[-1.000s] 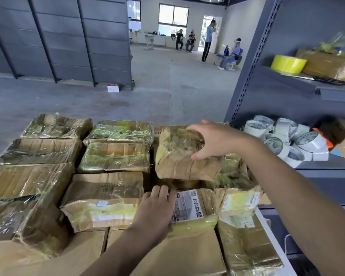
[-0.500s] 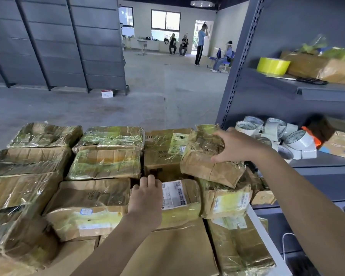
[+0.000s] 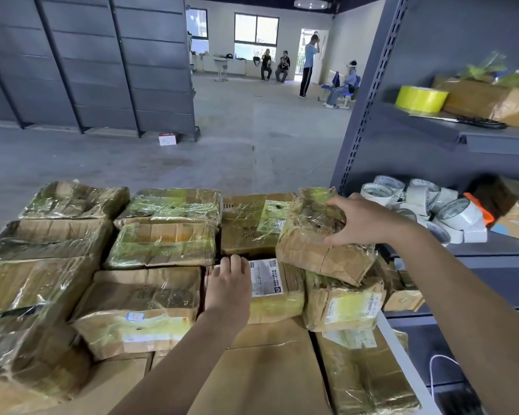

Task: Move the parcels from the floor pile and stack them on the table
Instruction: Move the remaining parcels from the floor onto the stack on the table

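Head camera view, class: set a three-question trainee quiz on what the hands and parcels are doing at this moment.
1. True or false: the right hand holds a taped parcel tilted at the right end of the stacked parcels.
2. Pick one. The left hand lies flat on:
A) a white-labelled parcel
B) a yellow tape roll
C) a pair of scissors
3. Fill the gap: the white tape rolls lie on a grey metal ___ to the right of the parcels.

Key: 1 true; 2 A; 3 shelf.
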Motion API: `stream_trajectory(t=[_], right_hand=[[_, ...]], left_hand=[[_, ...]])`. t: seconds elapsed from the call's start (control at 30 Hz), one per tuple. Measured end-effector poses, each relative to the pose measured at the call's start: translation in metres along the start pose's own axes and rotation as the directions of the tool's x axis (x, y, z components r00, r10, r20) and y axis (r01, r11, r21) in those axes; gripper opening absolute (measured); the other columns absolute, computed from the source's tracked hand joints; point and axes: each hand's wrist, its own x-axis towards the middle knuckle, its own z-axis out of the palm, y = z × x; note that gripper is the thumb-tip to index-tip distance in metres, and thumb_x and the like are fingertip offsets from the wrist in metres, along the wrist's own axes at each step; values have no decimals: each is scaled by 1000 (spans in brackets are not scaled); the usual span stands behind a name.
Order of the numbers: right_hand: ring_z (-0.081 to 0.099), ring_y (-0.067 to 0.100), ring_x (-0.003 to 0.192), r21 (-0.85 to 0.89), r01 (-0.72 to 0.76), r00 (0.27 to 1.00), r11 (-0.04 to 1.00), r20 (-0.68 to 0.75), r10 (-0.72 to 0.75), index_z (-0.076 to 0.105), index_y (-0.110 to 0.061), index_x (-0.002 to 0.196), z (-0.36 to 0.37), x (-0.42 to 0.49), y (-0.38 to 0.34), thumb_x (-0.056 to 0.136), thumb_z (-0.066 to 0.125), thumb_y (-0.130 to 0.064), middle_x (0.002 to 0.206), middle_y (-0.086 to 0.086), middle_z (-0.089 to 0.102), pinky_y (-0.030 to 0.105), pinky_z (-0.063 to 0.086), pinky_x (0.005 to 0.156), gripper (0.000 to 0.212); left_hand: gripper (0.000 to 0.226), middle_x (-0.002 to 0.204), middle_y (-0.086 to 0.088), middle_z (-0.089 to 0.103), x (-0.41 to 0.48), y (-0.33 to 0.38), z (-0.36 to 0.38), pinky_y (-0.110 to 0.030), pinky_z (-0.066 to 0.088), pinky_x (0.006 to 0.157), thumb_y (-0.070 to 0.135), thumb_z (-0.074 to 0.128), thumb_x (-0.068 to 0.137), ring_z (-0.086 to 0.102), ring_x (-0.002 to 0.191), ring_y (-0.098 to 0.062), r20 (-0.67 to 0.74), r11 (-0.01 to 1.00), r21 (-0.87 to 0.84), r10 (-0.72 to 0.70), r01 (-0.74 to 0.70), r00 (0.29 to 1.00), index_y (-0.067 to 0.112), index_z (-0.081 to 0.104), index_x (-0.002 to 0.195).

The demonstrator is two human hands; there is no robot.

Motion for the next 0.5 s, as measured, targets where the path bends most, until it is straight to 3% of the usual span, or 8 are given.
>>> stream_trajectory(t=[0.17, 0.3, 0.43, 0.5], right_hand=[[46, 21, 124, 0, 0, 1000, 1000, 5, 0, 27, -32, 149, 1, 2, 0, 72, 75, -58, 147, 4, 29, 29, 38, 85, 94], [47, 21, 121, -6, 0, 1000, 1000, 16, 0, 27, -32, 149, 1, 2, -1, 72, 75, -57, 146, 4, 29, 29, 39, 82, 94], [48, 17, 116, -19, 31, 1000, 999, 2, -31, 28, -32, 149, -3, -4, -7, 72, 76, -55, 143, 2, 32, 27, 38, 81, 93], [45, 15, 119, -33, 82, 997, 996, -1, -82, 28, -34, 148, -8, -12, -14, 72, 76, -54, 144, -2, 31, 26, 35, 83, 93]], left_hand=[[73, 130, -15, 32, 7, 1, 3, -35, 39, 99, 18, 57, 83, 37, 116, -29, -11, 1000, 17, -4, 4, 1000, 0, 19, 142], [81, 142, -14, 24, 13, -1, 11, -38, 29, 112, 12, 56, 84, 28, 131, -30, -44, 997, -39, 64, -66, 997, 1, 7, 148], [78, 153, -11, 11, 10, -11, 20, -39, 20, 117, 10, 52, 87, 9, 144, -30, -62, 971, -211, 103, -114, 993, 10, 6, 150], [73, 155, -7, 7, 3, -20, 19, -38, 23, 115, 13, 51, 90, 5, 146, -25, -77, 925, -353, 120, -139, 990, 16, 9, 150]])
